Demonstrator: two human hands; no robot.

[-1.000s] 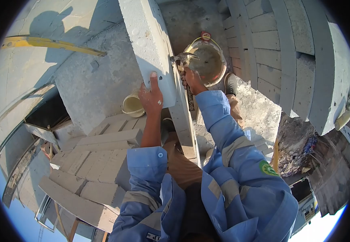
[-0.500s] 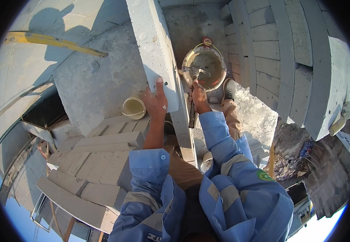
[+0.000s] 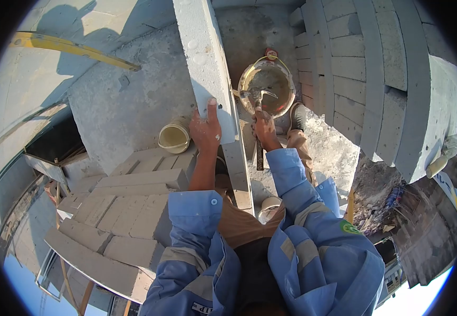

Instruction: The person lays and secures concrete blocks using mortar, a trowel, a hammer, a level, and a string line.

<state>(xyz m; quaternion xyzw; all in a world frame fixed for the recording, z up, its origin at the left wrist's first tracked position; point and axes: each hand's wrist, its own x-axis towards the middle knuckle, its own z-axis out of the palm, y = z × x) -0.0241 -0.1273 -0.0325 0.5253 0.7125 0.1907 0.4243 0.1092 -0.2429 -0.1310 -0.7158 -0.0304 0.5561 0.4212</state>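
Note:
My left hand [image 3: 205, 129] grips the left edge of a pale grey concrete block [image 3: 202, 58] on top of a narrow wall. Its thumb lies along the top face, and the other fingers are mostly hidden over the side. To the right of the wall, my right hand [image 3: 264, 130] is closed around the handle of a hammer [image 3: 260, 158]. The hammer's metal head points away from me, above a round bucket [image 3: 243, 79] of grey, wet-looking material with a yellow handle.
Stacked blocks [image 3: 133, 213] stand at the lower left, near a small pale bucket [image 3: 173, 138]. A yellow spirit level [image 3: 75, 48] leans at the upper left. Tall block stacks [image 3: 349, 68] line the right side. Another pale container [image 3: 270, 209] is below the wall.
The view has shifted slightly, moving the wall a little to the right in the picture. The hammer has turned slightly in my right hand; my left hand stays on the block.

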